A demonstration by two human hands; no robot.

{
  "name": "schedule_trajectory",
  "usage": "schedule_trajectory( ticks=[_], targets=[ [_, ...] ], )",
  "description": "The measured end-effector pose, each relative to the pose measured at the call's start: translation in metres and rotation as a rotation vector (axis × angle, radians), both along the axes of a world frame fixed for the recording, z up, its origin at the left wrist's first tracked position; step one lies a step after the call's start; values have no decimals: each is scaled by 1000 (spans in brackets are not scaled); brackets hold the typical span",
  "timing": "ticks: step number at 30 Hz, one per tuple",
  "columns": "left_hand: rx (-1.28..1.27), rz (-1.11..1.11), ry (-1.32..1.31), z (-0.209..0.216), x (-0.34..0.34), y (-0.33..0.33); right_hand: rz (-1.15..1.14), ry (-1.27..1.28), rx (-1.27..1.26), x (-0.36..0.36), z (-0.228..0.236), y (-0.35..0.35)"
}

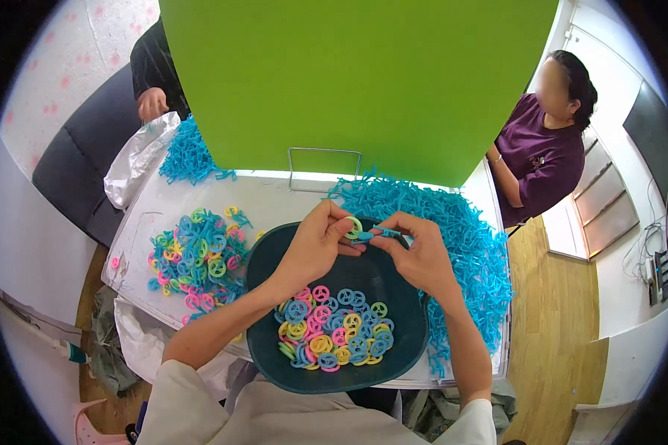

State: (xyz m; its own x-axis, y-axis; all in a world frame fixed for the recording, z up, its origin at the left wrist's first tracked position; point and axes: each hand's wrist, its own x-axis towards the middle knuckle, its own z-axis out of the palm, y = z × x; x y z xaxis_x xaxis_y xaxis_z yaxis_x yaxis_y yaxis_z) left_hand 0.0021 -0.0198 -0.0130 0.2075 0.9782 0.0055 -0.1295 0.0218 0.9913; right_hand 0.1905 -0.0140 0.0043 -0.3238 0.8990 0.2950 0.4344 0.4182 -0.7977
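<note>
Above a dark green basin [414, 334], my two hands meet at small plastic parts. My left hand [315, 245] pinches a light green wheel-shaped ring [354, 225]. In my right hand [417, 252] is a small blue plastic piece [382, 231], held between thumb and fingers close against the ring. Fingers partly hide where the two parts touch, so I cannot tell whether they are joined. Loose pink, blue, yellow and green rings [339, 334] lie in the basin's near half. Right of the basin spreads a large heap of blue plastic pieces [471, 259].
A mixed pile of rings with blue pieces [197, 256] sits left of the basin. Behind stands a tall green panel [356, 81] with a wire stand [289, 167] before it. More blue pieces [188, 153] lie far left. One person's hand [153, 104] and another person [545, 152] are beyond.
</note>
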Motion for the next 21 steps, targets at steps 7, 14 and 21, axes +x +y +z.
schedule_trajectory(
  ticks=[7, 14, 21],
  targets=[
    [176, 43, 25, -2, 3, -3, 23, 279, -219, 1, -13, 7],
    [-94, 28, -27, -2, -2, 0, -135, 59, 27, -12, -12, -8],
    [188, 68, 162, -3, -3, 2, -112, 56, 0, -12, -12, -6]
  ],
)
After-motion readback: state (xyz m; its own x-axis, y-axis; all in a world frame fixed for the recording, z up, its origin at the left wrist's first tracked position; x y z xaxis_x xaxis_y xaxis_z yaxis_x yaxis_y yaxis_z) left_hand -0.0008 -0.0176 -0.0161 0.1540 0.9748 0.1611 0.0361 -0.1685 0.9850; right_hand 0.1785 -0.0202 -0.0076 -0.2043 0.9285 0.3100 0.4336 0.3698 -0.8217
